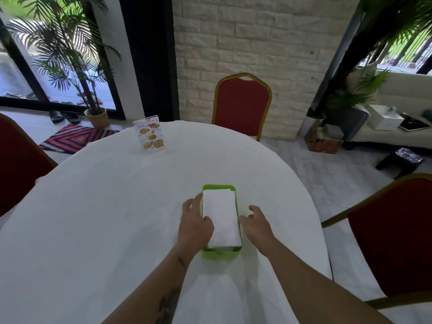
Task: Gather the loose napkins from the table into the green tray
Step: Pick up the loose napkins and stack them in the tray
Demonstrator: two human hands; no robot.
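1. Head view shows one round surface (117,218) draped in a smooth white cloth with faint creases, filling most of the frame.
2. Three red upholstered chairs with gold metal frames stand around it: one at the far side (242,105), one at the left edge (18,164), one at the right (392,232).
3. Two bare forearms reach in from the bottom; the left one carries dark tattoo marks.
4. One bright green rectangular plastic tray with rounded corners (218,187) sits on the surface in front of the person, between the two hands.
5. One stack of flat white paper napkins (221,218) fills the tray, its soft top sheet standing about level with the rim; the number of sheets cannot be told.
6. The left hand (194,223) lies along the tray's left wall, fingers stretched forward and the thumb touching the stack's edge; it grips nothing.
7. The right hand (256,222) hovers just beside the tray's right wall, fingers loosely curled and holding nothing.
8. One glossy upright menu card with food pictures (149,134) stands near the far left edge, well apart from the tray.
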